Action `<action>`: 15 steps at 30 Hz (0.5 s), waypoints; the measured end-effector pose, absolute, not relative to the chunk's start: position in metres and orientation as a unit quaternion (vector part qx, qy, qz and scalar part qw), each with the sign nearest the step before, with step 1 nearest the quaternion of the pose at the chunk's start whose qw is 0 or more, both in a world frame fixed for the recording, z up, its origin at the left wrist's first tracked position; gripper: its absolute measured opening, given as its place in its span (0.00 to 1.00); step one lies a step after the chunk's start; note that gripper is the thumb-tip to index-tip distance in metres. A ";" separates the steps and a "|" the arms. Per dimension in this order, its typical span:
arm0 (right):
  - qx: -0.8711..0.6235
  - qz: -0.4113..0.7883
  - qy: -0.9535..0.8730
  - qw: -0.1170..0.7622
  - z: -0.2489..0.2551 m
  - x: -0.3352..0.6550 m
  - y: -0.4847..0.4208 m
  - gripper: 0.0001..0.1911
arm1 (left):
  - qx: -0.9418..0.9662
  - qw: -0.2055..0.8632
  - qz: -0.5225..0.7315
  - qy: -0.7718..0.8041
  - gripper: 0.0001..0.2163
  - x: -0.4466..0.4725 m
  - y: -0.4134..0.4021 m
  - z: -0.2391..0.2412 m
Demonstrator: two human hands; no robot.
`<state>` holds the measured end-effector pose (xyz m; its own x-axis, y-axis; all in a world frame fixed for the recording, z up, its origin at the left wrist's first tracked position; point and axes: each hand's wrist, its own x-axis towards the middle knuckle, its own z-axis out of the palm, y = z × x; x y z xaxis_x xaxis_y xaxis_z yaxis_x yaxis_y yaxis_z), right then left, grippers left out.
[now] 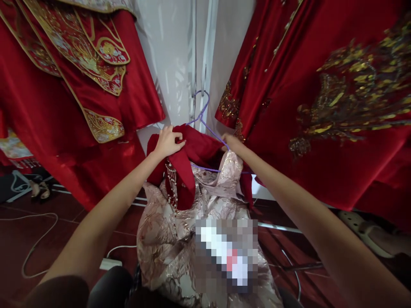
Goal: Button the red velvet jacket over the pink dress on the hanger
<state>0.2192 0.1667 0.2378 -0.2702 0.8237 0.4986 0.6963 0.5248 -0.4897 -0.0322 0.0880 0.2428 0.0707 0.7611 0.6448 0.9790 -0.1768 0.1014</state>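
Note:
A purple wire hanger (205, 117) carries a pale pink patterned dress (180, 231) with a dark red top part (199, 149) and a beaded tassel (171, 179). My left hand (168, 141) is closed on the red fabric at the hanger's left shoulder. At the right shoulder, my right hand (233, 143) grips the red fabric and the hanger wire; its fingers are mostly hidden behind the cloth.
Red gowns with gold embroidery hang at the left (73, 85) and at the right (321, 107), with a white wall between them. White cables (35, 244) lie on the dark red floor. Shoes (40, 190) sit at the far left.

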 end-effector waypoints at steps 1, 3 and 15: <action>-0.507 0.055 -0.772 0.380 0.241 0.227 0.167 0.12 | -0.700 0.204 -0.298 -0.616 0.10 -0.029 0.086 0.238; -0.550 -0.026 -0.731 0.402 0.245 0.246 0.164 0.17 | -0.691 0.225 -0.303 -0.617 0.08 -0.024 0.086 0.229; -0.556 -0.160 -0.733 0.357 0.258 0.339 0.163 0.17 | -0.654 0.285 -0.289 -0.638 0.10 -0.023 0.102 0.211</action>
<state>0.3391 0.1627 0.2580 -0.1266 0.7016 0.7013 0.9297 0.3304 -0.1627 -0.0234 0.1017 0.2107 0.0184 0.6708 0.7414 0.9997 -0.0229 -0.0041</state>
